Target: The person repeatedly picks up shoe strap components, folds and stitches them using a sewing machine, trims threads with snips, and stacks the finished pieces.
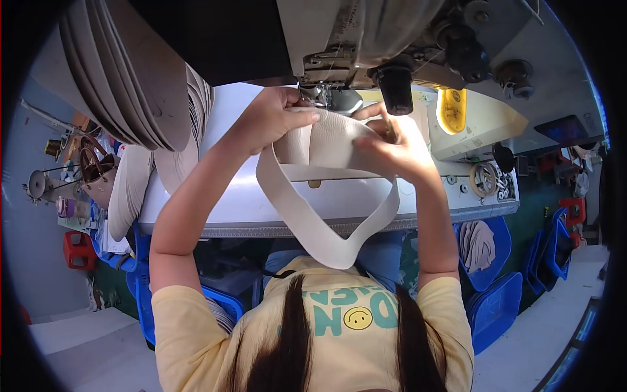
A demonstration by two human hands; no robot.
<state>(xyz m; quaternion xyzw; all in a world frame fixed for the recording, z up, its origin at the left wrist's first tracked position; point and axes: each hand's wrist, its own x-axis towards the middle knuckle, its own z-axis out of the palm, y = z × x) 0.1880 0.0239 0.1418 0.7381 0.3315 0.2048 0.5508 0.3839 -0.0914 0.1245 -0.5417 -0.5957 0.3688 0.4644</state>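
A beige piece of material (326,145), curved into a loop, is held up under the head of a sewing machine (353,39). Its lower band (307,225) hangs in a V over the table's front edge. My left hand (277,121) pinches the top edge, thumb on the near face, close to the presser foot (320,95). On the other side my right hand (398,147) grips the piece, with the thumb against its face and some fingers behind, partly hidden. The exact contact between the material and the needle is hidden by my left fingers.
Stacks of similar beige pieces (124,85) hang at the left. A roll of tape (483,179) and small parts lie at the table's right end. Blue bins (496,313) stand at the lower right, one holding folded pieces (477,245). A red stool (80,250) is at the left.
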